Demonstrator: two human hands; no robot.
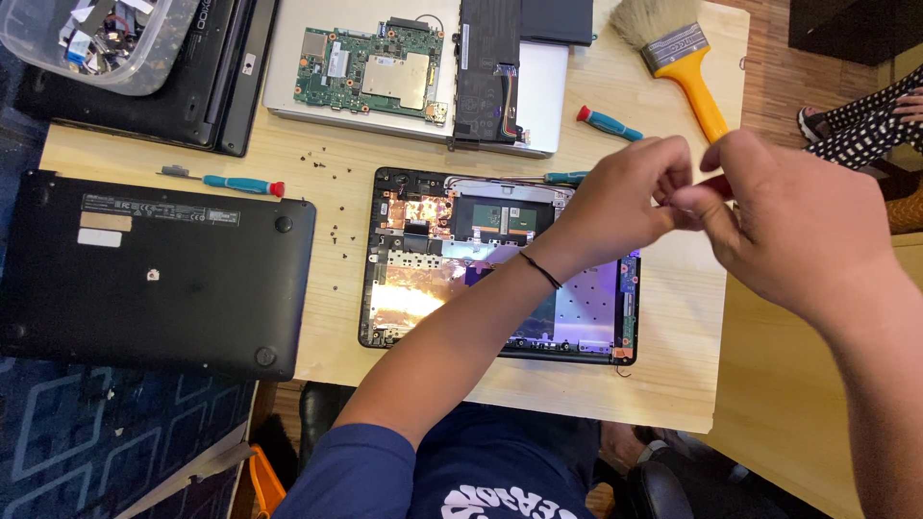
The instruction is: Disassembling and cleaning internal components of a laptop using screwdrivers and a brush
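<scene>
Above the right side of the wooden bench (673, 375), the left hand (625, 207) and the right hand (788, 226) meet in the air. Their fingertips are pinched close together and touch each other. Something small and red peeks out between them, but it is too hidden to tell what it is.

Under the left arm lies an opened laptop (423, 269) with its inside parts showing. It sits flat on the bench, near the front edge. A black bottom cover (154, 279) lies well to the left of it. Tiny dark screws (336, 231) are scattered between the two.

A screwdriver with a blue-green handle and red end (236, 184) rests just above the cover. Another one like it (608, 124) lies near the hands, further back. A green circuit board (370, 72) sits on a silver laptop at the back. A brush with a yellow handle (678, 58) lies at the far right corner. A clear tub of small parts (96, 38) stands at the far left.
</scene>
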